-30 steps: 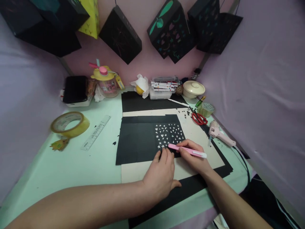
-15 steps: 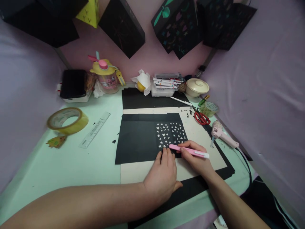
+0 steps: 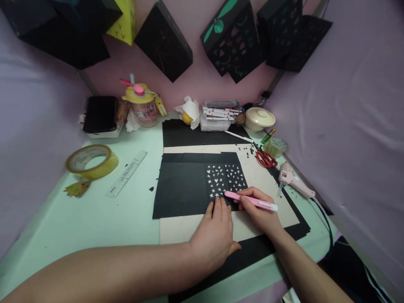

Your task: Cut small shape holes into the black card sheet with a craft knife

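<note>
Head view, blk card [image 3: 181,183] w/ star/heart/tri. cutouts, R hand [image 3: 259,208] clenched on pink tool [image 3: 251,200], L hand [image 3: 214,235] open

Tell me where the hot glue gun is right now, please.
In the head view, the pink hot glue gun lies on the right, below and right of the red-handled scissors.

From here I can't read a single word or number: the pink lettering on the clear jug [image 3: 145,114], the print inside the tape roll [image 3: 106,169] and the ruler's [image 3: 126,174] markings are too small or blurred.
</note>
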The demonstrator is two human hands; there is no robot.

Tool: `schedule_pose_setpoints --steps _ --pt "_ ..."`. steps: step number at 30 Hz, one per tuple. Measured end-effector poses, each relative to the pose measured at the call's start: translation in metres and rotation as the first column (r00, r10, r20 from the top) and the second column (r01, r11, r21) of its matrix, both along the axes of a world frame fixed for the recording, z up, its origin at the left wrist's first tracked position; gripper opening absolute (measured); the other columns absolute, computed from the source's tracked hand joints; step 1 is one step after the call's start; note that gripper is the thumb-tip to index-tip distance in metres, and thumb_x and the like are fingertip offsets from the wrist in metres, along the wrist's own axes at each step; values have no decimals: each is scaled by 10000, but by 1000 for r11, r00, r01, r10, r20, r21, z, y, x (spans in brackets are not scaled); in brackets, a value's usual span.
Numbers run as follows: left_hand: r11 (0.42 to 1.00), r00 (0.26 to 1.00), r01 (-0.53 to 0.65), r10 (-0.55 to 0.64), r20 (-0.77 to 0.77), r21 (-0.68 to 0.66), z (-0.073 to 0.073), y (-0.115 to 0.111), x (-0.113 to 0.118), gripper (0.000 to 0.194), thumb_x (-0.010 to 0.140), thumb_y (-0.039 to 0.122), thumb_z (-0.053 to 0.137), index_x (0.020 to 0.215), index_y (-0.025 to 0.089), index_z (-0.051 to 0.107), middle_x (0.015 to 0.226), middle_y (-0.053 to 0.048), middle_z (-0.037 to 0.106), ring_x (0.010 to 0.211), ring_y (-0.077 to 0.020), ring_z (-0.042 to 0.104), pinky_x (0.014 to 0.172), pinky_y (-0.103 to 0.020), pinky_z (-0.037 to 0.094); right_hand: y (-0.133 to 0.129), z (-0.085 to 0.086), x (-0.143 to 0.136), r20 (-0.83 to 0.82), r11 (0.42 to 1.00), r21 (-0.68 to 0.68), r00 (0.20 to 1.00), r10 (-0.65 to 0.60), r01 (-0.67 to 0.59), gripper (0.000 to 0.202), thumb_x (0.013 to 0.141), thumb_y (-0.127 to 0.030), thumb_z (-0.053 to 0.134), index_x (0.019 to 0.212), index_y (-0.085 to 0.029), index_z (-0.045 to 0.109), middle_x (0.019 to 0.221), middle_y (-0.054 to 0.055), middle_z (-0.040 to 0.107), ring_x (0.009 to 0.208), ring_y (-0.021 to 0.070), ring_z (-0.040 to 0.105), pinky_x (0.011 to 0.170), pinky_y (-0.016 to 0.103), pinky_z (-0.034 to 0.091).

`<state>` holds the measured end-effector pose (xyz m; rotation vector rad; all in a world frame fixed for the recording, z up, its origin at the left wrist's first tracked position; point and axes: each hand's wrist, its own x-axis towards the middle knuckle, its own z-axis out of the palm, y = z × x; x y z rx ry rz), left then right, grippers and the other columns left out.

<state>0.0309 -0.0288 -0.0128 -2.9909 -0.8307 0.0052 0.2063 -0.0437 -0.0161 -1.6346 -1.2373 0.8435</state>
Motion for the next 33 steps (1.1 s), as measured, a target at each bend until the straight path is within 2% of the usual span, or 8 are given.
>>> schedule_pose_setpoints --steps 7,14,21,28,33 --pt "1000 1000 -4 4 18 28 -2 -1 0 863 809 667 463 1317 -30 467 1352 -290 457 1270 -387 425 1024 -445 371 0 -4 1 52 999 -10 998 43 -43 147 830 -331 602 851 -200 665 717 44 693 642 189 635 604 290 485" --pt "1000 1000 -6 5 25 27 2 2 -2 838 796 684 466 1298 13 502 1333 -263 491 1243 -359 440 995 -434 367 0 -3 3 -68 998 10 996 -61 62 140 838 -340 602 853 -208 646 662 21 663 646 177 634 620 278 494" --pt "1000 996 8 -5 91 -29 10 14 -4 884 730 748 486 1295 67 501 1329 -237 488 1142 -322 466 898 -405 382 2 -1 2 -68 998 15 996 -63 64 148 838 -333 595 842 -192 642 614 7 624 611 159 602 587 262 465" --pt "999 992 -4 8 126 -35 8 18 -3 819 725 735 512 1258 113 538 1274 -202 532 1055 -302 491 840 -385 378 3 -2 1 -84 996 32 993 -85 88 151 828 -331 608 831 -184 642 608 -2 626 576 135 569 567 241 443" --pt "1000 989 -6 9 149 -21 5 18 -4 862 716 754 497 1279 102 519 1357 -229 458 1104 -316 468 862 -390 367 4 -4 3 -113 993 45 988 -104 109 157 827 -336 616 819 -181 642 621 5 636 555 125 546 547 238 423"
